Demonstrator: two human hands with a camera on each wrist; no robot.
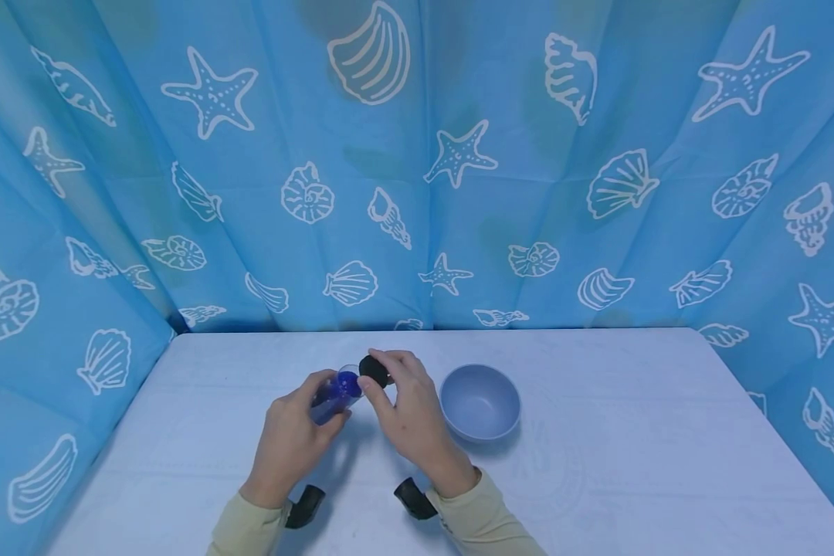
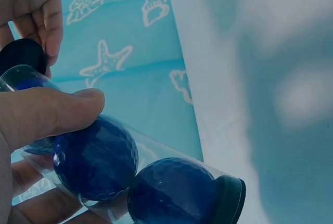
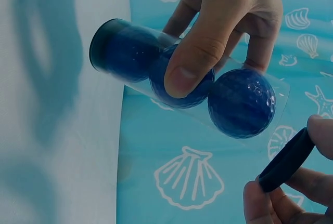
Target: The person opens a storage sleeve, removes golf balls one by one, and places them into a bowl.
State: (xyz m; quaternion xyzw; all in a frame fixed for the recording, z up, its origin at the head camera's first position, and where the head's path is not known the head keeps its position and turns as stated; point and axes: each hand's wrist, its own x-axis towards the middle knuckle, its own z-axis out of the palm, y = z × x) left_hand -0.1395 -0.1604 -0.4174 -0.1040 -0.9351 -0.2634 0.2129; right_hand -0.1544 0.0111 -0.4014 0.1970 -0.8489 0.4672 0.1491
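My left hand (image 1: 294, 436) grips a clear plastic tube (image 1: 331, 403) tilted above the table, thumb on one side and fingers round the other. Inside it, blue golf balls (image 3: 242, 103) sit in a row, dimpled and glossy. A dark cap (image 3: 108, 44) closes the lower end; the upper end is uncovered. Just beyond that open mouth, my right hand (image 1: 411, 413) pinches a round black lid (image 3: 287, 160) between thumb and fingers, apart from the tube.
A round blue-purple bowl (image 1: 480, 403) stands on the white table (image 1: 632, 432), right of my right hand. Behind the table hangs a blue curtain (image 1: 417, 154) with white shells and starfish. Black wrist mounts (image 1: 306, 507) stick out from both sleeves.
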